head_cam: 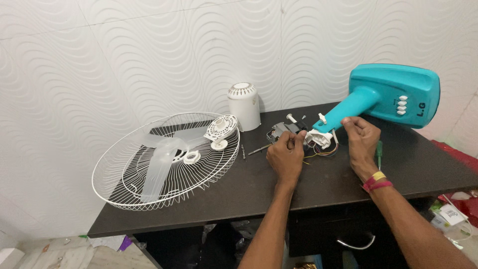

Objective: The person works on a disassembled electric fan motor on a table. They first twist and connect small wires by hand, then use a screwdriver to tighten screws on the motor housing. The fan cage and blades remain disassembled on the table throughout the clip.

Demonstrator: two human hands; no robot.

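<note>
Hands [323, 149] mid-desk on fan stand [383, 97]; grille [164, 164] overhangs L edge.

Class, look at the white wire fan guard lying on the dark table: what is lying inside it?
Inside the wire fan guard lie a translucent fan blade, a small white ring and a round white slotted cap. The blade covers part of the wires beneath it.

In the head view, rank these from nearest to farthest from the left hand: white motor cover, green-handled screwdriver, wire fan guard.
From the left hand:
1. White motor cover, behind it by the wall.
2. Green-handled screwdriver, to its right, past the right hand.
3. Wire fan guard, far left.
</note>
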